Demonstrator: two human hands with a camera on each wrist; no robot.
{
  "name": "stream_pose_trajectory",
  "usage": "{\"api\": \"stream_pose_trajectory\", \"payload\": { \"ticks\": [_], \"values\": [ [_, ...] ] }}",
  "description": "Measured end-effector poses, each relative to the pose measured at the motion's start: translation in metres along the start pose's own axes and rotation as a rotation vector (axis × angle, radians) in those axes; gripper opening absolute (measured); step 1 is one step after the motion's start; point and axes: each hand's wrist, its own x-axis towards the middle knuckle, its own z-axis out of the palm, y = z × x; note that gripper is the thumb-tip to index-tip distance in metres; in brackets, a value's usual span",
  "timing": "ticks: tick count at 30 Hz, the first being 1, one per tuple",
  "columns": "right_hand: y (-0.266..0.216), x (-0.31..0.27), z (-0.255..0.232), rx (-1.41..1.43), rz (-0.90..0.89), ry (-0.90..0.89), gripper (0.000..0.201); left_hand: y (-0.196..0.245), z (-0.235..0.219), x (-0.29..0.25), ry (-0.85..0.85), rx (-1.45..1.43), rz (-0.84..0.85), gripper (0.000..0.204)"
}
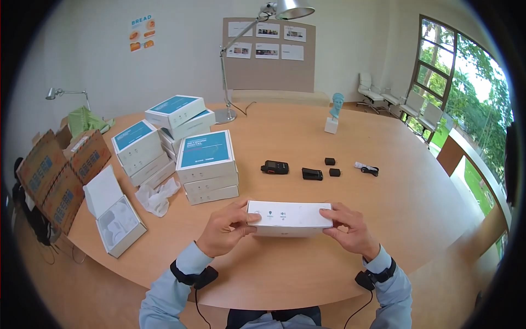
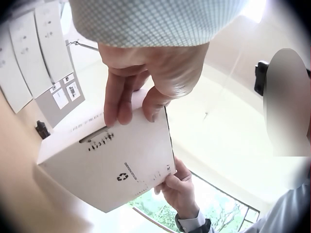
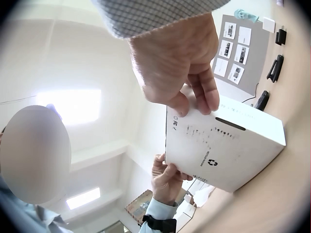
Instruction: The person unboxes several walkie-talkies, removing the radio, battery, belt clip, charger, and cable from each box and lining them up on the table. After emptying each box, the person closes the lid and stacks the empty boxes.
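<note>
Both hands hold a white cardboard box (image 1: 290, 215) by its two ends, in front of the person. The left hand (image 1: 226, 227) pinches the left end, thumb on the narrow side that bears small teal icons. At the opposite end the right hand (image 1: 352, 229) grips the same way. The wrist views show the box tipped up, its broad printed face (image 2: 114, 167) with a recycling mark turned toward the person. A dark slot (image 3: 230, 124) runs along one edge of that face, close to the fingers. What is inside the box is hidden.
Stacked white boxes with teal tops (image 1: 207, 149) stand left of centre. Beside them lie crumpled plastic wrap (image 1: 159, 196) and an opened box (image 1: 121, 225). Beyond the held box are a black handheld device (image 1: 274, 167), a black clip-like part (image 1: 312, 174), small black adapters (image 1: 334, 172) and a cable (image 1: 370, 170).
</note>
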Motion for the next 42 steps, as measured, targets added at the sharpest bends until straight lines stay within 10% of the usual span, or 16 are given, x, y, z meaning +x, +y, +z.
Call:
{"api": "stream_pose_trajectory", "payload": {
  "ticks": [10,21,32,42],
  "values": [
    [-0.029,0.120,0.042,-0.129,-0.268,0.273,0.061,0.047,-0.069,0.030,0.289,0.681,0.380,0.033],
    [0.067,0.222,0.157,-0.065,-0.172,0.115,0.062,-0.071,-0.147,0.025,0.477,0.774,0.070,0.022],
    [0.060,0.224,0.155,-0.103,-0.119,0.156,0.072,-0.032,-0.164,-0.008,0.616,0.758,0.009,0.032],
    [0.079,0.162,0.135,0.001,0.043,0.247,0.040,0.002,-0.219,-0.206,0.382,1.520,-0.808,0.037]
  ]
}}
